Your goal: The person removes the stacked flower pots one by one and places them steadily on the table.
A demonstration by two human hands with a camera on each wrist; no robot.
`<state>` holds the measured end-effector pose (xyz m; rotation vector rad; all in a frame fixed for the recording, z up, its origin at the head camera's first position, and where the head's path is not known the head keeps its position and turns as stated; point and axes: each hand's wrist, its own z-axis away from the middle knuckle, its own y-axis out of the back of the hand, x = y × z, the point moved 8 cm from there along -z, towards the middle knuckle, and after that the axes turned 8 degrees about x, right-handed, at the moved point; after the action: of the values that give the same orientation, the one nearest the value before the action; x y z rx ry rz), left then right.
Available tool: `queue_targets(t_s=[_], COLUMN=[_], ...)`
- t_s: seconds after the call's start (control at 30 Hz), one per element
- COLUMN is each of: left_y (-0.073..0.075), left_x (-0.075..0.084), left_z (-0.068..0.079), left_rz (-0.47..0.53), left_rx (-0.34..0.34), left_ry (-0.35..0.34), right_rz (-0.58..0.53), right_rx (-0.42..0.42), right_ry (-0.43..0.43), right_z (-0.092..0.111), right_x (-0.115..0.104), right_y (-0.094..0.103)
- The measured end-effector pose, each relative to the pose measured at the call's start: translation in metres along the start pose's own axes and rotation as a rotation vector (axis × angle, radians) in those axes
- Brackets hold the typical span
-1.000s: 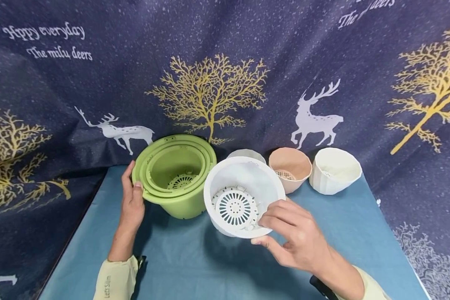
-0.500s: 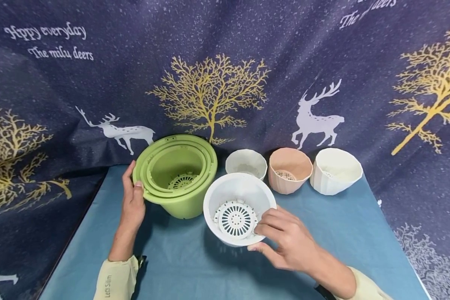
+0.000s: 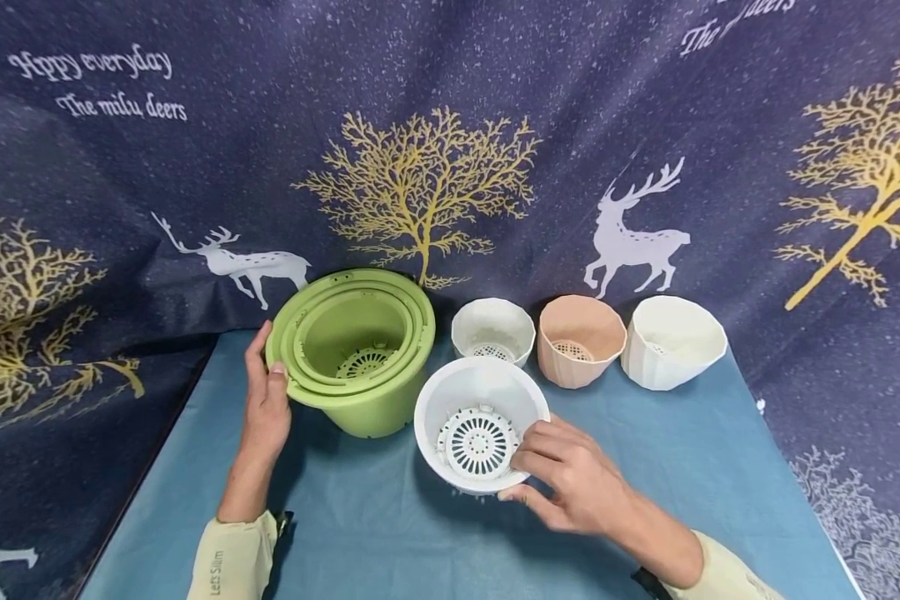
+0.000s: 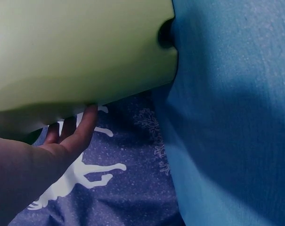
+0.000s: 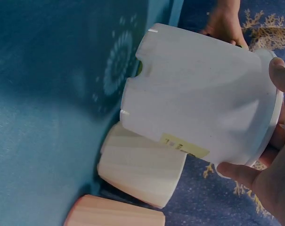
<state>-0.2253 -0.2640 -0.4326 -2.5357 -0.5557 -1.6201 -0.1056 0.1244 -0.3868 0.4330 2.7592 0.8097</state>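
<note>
Nested green plastic flower pots (image 3: 378,417) stand at the left, with a slotted base showing inside the innermost. My left hand (image 3: 266,408) grips their rim on the left side, thumb at the front of the rim and fingers along the outer wall (image 4: 85,56). A white flower pot (image 3: 487,382) with a slotted base tilts towards me in the middle. Held above the cloth, it casts a shadow with light spots from its slots. My right hand (image 3: 570,475) pinches its rim at the lower right, fingers inside and thumb underneath.
Along the back stand a grey faceted pot (image 3: 487,315), a pink one (image 3: 588,317) and a cream-white one (image 3: 656,358). Blue cloth (image 3: 367,533) covers the table. A dark curtain (image 3: 450,67) printed with deer and trees hangs directly behind.
My right hand has lowered the white flower pot towards the cloth, which uncovers the grey pot behind it. The left hand and the green flower pots have stayed in place.
</note>
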Motion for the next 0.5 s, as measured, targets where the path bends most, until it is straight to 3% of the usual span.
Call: queue_targets(t_s=[0.5], left_y=[0.0], left_x=[0.002], left_z=[0.0], left_rz=[-0.018], left_rx=[-0.002], left_ry=[-0.004], right_rz=[-0.012], right_rx=[-0.044], right_ry=[-0.013], right_z=[0.014], right_x=[-0.001], right_y=[-0.014])
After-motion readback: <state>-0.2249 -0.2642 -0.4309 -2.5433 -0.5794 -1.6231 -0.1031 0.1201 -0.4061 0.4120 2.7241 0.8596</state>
